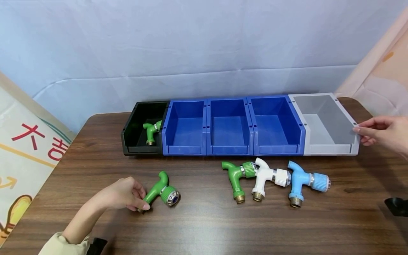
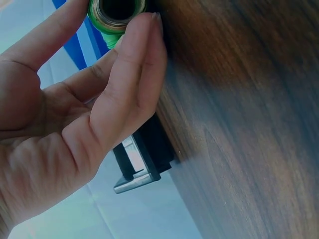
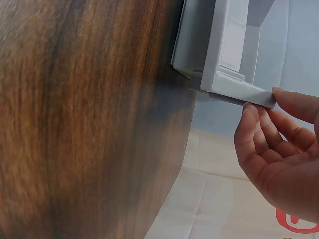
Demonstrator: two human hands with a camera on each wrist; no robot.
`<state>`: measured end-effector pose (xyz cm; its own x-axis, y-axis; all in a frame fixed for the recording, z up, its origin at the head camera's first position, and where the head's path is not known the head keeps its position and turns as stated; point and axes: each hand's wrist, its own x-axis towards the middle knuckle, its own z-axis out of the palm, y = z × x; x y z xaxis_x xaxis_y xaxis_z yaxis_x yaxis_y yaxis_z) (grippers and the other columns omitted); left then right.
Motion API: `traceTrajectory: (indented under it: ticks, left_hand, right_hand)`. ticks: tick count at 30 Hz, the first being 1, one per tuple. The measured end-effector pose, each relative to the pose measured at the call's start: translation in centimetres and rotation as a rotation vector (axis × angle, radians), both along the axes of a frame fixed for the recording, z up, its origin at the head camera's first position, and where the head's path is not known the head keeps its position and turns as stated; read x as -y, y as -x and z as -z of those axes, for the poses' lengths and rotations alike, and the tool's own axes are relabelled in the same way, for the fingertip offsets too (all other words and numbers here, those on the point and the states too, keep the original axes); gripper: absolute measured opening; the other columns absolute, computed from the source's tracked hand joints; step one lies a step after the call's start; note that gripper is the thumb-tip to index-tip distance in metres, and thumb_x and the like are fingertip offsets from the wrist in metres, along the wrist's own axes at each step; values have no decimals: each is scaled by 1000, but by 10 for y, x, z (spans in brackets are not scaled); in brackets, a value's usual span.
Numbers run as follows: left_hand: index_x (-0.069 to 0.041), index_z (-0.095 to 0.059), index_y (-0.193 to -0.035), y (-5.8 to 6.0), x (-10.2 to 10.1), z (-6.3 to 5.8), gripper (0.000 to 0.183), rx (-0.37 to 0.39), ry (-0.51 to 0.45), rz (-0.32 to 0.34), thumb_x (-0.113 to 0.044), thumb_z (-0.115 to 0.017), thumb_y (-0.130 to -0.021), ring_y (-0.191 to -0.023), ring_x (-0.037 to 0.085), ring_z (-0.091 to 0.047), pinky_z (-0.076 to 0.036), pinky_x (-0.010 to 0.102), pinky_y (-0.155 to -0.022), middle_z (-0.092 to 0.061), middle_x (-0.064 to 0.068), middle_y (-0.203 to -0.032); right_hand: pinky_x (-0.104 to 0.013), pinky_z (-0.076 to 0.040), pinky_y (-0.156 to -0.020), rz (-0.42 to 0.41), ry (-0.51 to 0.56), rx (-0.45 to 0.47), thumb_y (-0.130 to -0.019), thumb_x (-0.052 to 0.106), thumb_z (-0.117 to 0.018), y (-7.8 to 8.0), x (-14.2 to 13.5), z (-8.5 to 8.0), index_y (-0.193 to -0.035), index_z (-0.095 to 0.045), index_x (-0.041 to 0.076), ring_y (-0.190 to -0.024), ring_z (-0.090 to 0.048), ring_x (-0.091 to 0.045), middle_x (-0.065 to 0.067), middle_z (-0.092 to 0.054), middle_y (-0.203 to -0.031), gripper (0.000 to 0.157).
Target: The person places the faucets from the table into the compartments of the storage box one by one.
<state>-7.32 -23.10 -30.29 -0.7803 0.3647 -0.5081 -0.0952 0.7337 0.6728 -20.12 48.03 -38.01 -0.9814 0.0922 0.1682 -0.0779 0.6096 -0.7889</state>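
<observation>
My left hand point(image 1: 129, 194) pinches a green faucet point(image 1: 156, 189) near its brass threaded end, low over the left of the table. In the left wrist view that threaded end point(image 2: 118, 22) shows between thumb and fingers. At the far right, my right hand point(image 1: 384, 131) pinches the side rim of the grey bin point(image 1: 331, 149); the right wrist view shows thumb point(image 3: 294, 103) and fingers on opposite faces of that rim. A second green faucet point(image 1: 236, 180), a white faucet point(image 1: 262, 179) and a light blue faucet point(image 1: 298, 182) lie side by side in front of the bins.
A black bin point(image 1: 127, 150) at the row's left end holds another green faucet point(image 1: 150, 132). Three blue bins point(image 1: 185, 150) stand between it and the grey one. A pale cloth point(image 1: 204, 42) hangs behind the wooden table point(image 1: 204, 219). Printed sheets flank both sides.
</observation>
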Motion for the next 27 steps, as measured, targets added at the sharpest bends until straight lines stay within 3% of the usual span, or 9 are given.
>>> traceTrajectory:
  ticks: [16,27]
  left_hand:
    - [-1,-60,-74,0,-1,1,22,-23,-12,24,-14,-77,-73,-58,19,-62,-54,31,-55,-59,3,-63]
    - [-3,-61,-72,1,-1,3,20,-84,13,60,-14,-78,-72,-55,16,-60,-53,31,-51,-59,1,-61]
  right_hand:
    - [-27,-51,-43,10,-35,0,-83,10,-68,-1,-1,0,-85,-65,11,-47,-58,-18,5,-63,-63,4]
    - [-27,-51,-43,17,-35,19,-83,14,-69,-1,-1,-1,-86,-65,11,-48,-58,-19,4,-63,-63,6]
